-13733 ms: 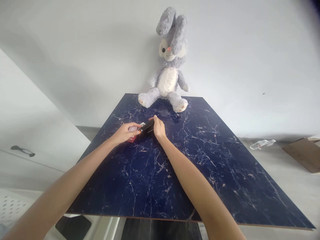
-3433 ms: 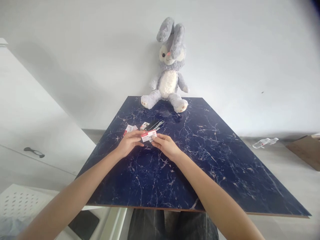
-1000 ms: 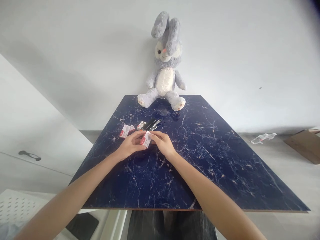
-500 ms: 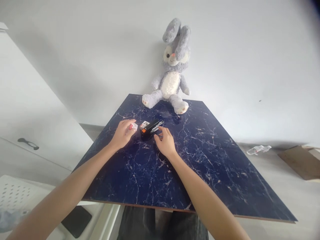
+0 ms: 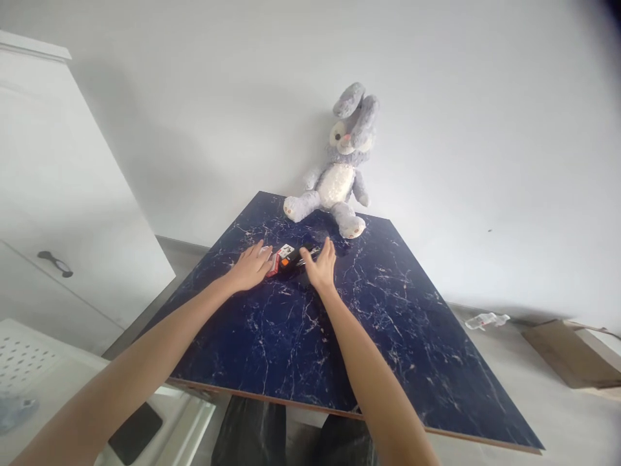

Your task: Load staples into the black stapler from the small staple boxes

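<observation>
On the dark blue marbled table (image 5: 388, 323) a black stapler (image 5: 292, 261) with an orange patch lies at a slant, partly covered by my right hand (image 5: 321, 266). That hand is open: its thumb reaches over the stapler and its stretched fingers are along the far right side. My left hand (image 5: 251, 266) lies open and fairly flat, fingers forward, over a small whitish thing mostly hidden beneath it. Between my left hand and the stapler are a red-sided small box (image 5: 273, 264) and a white box with a dark print (image 5: 286, 250).
A grey plush rabbit (image 5: 336, 184) sits at the table's far edge against the wall. A white cabinet (image 5: 72, 175) stands left. Down on the right are a clear plastic bottle (image 5: 486, 320) and a cardboard box (image 5: 567, 353). A dark flat object (image 5: 136, 432) lies below left.
The view has shifted and tilted. My left hand has flattened over the whitish thing beside the boxes. My right hand has moved up, its thumb now over the stapler and its fingers straighter.
</observation>
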Demonstrator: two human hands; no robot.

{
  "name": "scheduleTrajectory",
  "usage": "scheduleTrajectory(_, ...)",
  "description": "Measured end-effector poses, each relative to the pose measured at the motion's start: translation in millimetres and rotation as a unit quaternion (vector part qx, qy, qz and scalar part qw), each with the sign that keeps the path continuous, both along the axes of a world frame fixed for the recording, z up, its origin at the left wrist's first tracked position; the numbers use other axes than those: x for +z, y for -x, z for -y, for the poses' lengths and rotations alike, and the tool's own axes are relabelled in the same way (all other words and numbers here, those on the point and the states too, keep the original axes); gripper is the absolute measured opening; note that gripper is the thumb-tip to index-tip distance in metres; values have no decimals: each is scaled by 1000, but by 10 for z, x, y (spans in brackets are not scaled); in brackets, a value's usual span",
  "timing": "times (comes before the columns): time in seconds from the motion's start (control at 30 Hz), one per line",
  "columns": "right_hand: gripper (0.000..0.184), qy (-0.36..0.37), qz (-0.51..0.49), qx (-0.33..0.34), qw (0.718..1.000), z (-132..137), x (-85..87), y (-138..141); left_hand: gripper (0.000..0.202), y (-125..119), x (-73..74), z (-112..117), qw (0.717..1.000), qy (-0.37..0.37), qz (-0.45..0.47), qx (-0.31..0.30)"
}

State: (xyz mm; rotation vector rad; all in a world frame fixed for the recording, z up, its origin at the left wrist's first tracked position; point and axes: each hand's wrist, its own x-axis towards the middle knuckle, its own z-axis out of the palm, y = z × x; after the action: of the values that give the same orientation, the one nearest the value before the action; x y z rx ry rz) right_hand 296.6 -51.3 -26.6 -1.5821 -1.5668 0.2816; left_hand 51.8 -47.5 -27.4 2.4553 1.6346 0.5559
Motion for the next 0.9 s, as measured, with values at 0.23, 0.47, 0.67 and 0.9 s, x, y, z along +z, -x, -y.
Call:
scheduleTrajectory(0.23, 69, 41, -62, 35, 997, -306, -91, -108, 74, -74, 41, 48, 992, -65, -55, -95)
scheduleTrajectory(0.47, 55, 71, -98, 124, 985, -207, -18, -115, 66, -192, -9, 36, 990, -65, -81, -96)
scheduleTrajectory(0.67, 106, 50, -43, 163, 984, -27, -49, 22, 61, -99, -7, 1, 995, -61, -53, -67)
scheduleTrajectory(0.9, 121, 14, -20, 211, 977, 55, -116, 44, 64, 254, -12, -169, 998, -59, -10, -17)
